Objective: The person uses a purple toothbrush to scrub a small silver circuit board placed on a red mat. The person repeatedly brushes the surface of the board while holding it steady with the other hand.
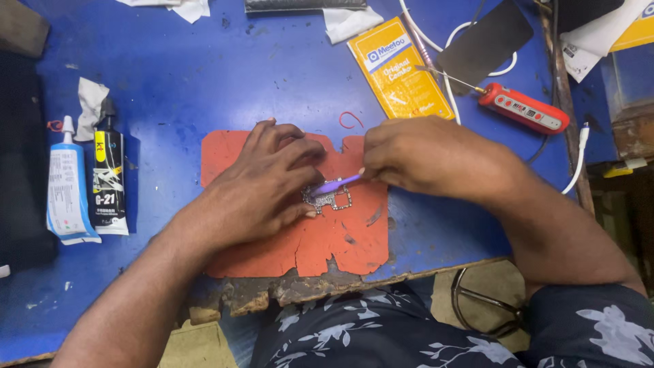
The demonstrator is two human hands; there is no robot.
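Head view, left hand fingers pressing metal frame mid-mat; right hand fingers gripping purple tool

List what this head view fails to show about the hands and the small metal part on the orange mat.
- Small metal part: its left side is hidden under the left hand.
- Purple tool: its handle is hidden inside the right hand; its tip is too small to make out.
- Orange mat: its middle is covered by both hands.
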